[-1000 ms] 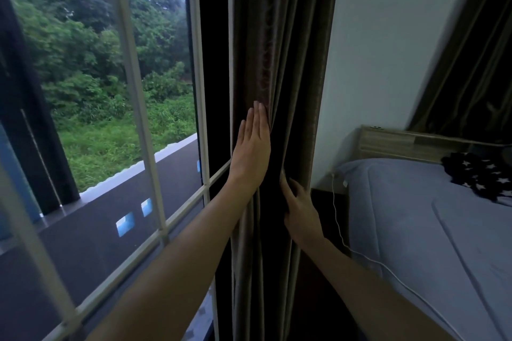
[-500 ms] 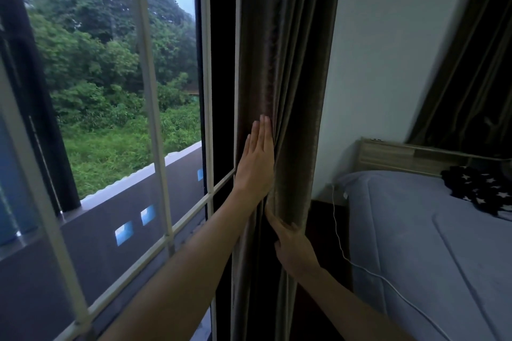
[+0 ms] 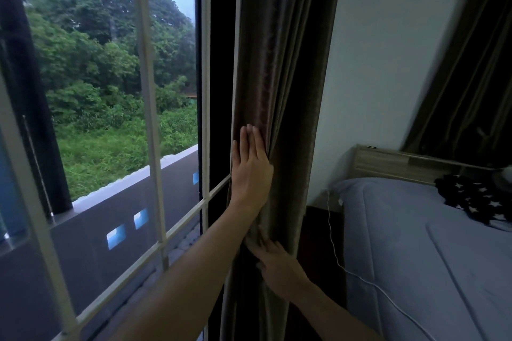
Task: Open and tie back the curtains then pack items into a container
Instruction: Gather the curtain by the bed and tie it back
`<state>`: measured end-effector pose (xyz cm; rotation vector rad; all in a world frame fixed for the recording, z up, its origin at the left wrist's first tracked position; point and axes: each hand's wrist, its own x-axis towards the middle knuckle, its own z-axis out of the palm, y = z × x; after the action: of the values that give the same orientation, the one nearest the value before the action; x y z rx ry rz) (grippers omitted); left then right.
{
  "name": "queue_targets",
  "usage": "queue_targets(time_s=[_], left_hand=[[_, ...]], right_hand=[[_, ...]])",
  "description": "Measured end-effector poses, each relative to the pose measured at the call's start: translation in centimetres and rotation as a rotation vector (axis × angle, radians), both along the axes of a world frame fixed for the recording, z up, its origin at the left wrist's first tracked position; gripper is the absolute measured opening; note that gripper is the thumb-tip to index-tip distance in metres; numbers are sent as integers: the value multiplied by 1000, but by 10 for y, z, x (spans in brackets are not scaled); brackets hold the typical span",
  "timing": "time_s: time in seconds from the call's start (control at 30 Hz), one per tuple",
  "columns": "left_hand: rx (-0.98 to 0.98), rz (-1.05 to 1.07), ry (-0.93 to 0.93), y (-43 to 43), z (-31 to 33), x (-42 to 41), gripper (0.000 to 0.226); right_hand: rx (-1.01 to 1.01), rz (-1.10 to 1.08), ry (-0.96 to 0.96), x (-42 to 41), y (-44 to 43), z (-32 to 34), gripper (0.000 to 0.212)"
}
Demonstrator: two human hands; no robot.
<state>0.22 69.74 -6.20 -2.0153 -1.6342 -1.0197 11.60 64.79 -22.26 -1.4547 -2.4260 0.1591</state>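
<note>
Now the right hand [image 3: 277,260] has slid down the curtain [image 3: 277,63].
Left hand [image 3: 250,169] presses flat, fingers straight, on the curtain bunched beside the window [image 3: 205,91]; whether the right pinches a fold I cannot tell. Tying likely comes next.

Two hands [image 3: 250,171] [image 3: 279,266], two curtains [image 3: 277,63] [image 3: 471,77], one bed [image 3: 415,257], one cable [image 3: 330,230].

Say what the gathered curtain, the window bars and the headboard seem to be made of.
Curtain: woven fabric, brown with a soft satin-like sheen; it hangs in deep folds that catch light. Window bars: probably white-painted metal; thin, smooth, uniform. Headboard: pale wood or wood-look laminate; faint grain lines, matte, too dim to tell which.
</note>
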Motion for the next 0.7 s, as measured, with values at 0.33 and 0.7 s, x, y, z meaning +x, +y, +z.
queue_targets(time_s=[0.33,0.7], left_hand=[[115,98,104,4,-1,-7,75],[42,22,118,2,-1,-4,63]], right_hand=[[543,-371,673,57,81,140,82],[414,-338,581,36,102,134,72]])
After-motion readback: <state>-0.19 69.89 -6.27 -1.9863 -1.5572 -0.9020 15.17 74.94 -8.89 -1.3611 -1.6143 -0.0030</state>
